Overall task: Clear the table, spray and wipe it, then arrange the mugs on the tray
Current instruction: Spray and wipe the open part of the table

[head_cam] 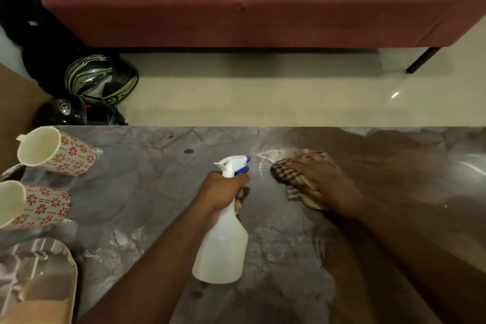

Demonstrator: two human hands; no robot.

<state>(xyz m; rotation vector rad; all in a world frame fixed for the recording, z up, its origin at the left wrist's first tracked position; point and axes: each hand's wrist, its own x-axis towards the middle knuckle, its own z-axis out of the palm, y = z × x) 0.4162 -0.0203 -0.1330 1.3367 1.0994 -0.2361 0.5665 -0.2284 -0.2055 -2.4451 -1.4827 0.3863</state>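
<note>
The cloth (292, 181) is mostly hidden under the right hand (319, 179), fingers spread flat on it. The left hand (223, 191) fingers wrap 1 spray bottle (223, 247) at its neck, mid-tabletop (147, 192). 2 mugs (56, 151) stand left, 1 cut off; the tray (39, 273) too. Marbled tabletop, 2 helmets (101, 77), red sofa (249, 0).
</note>
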